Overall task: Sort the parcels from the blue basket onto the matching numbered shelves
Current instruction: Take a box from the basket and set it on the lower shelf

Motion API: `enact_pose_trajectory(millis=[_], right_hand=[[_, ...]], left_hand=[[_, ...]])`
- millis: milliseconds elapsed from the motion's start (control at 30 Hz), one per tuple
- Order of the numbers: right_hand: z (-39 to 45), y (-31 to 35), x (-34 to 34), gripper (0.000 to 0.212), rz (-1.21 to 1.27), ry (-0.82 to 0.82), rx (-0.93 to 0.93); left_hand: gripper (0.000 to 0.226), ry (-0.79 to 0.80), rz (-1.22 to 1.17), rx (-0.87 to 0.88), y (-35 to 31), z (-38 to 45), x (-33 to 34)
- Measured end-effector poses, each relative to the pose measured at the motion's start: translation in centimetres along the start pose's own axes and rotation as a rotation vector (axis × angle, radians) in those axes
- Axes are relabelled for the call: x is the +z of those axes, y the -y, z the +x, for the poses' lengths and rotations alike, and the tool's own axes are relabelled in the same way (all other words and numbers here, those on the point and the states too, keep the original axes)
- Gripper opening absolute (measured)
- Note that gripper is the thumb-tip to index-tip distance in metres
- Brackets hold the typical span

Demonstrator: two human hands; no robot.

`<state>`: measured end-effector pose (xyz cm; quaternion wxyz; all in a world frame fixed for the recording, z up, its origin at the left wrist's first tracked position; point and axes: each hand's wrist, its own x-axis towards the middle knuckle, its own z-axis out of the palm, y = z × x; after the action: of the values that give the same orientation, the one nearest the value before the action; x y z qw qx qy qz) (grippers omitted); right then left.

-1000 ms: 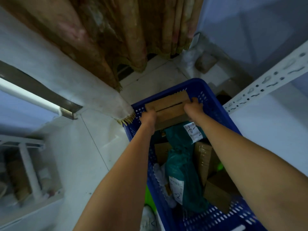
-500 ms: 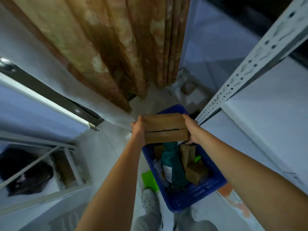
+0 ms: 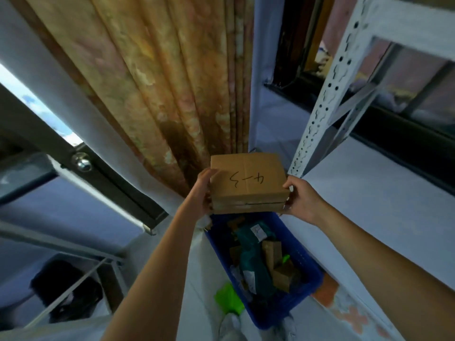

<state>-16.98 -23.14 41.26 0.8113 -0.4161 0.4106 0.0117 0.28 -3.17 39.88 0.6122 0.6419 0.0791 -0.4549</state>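
A flat brown cardboard parcel (image 3: 247,182) with a handwritten number on its top face, seen upside down, is held in front of me above the blue basket (image 3: 307,289). My left hand (image 3: 203,193) grips its left edge and my right hand (image 3: 299,199) grips its right edge. The basket stands on the floor below and holds several parcels: a teal bag (image 3: 253,264) with white labels and small brown boxes (image 3: 280,274).
A white perforated shelf upright (image 3: 327,94) rises at the right, with a white shelf board (image 3: 384,193) beside it. A patterned curtain (image 3: 172,82) hangs straight ahead. A lower white rack (image 3: 81,274) with a dark bag stands at left. A green item (image 3: 227,300) lies by the basket.
Both hands have lifted the cardboard parcel out of the basket and up to chest height, tilting its top face with the written number into view. My view has risen away from the basket.
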Motion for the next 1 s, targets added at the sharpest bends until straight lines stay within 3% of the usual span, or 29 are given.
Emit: enact_pose_trajectory(millis=[67, 167, 267, 400, 533, 700, 900, 1000], right_hand=[[-1.9, 0.2, -0.1, 0.031, 0.003, -0.039, -0.064], [-4.6, 0.6, -0.1, 0.015, -0.020, -0.163, -0.161], [-6.9, 1.0, -0.3, 0.033, -0.180, -0.268, -0.278], [-11.2, 2.2, -1.2, 0.038, -0.518, -0.341, -0.402], [-16.8, 4.8, -1.5, 0.043, -0.849, -0.312, -0.405], [-23.4, 7.1, -0.9, 0.044, -1.200, -0.333, -0.331], [-29.5, 6.8, -3.9, 0.052, -1.153, -0.409, -0.376], [-31.9, 5.7, -7.0, 0.057, -1.037, -0.482, -0.487]], left_hand=[[0.092, 0.014, 0.054, -0.002, -0.9, -0.2, 0.2], [0.077, 0.046, 0.254, 0.105, -2.3, -0.7, 1.8], [0.077, 0.087, 0.494, 0.345, -3.5, -0.9, 4.5], [0.084, 0.420, 0.705, 0.516, -5.0, -3.2, 9.5], [0.091, 0.794, 1.161, 0.673, -6.7, -7.5, 15.1], [0.113, 0.941, 1.590, 0.763, -6.9, -11.6, 21.4], [0.120, 0.916, 1.523, 0.816, -5.4, -16.2, 25.5], [0.101, 0.928, 1.341, 0.787, -4.1, -18.5, 27.0]])
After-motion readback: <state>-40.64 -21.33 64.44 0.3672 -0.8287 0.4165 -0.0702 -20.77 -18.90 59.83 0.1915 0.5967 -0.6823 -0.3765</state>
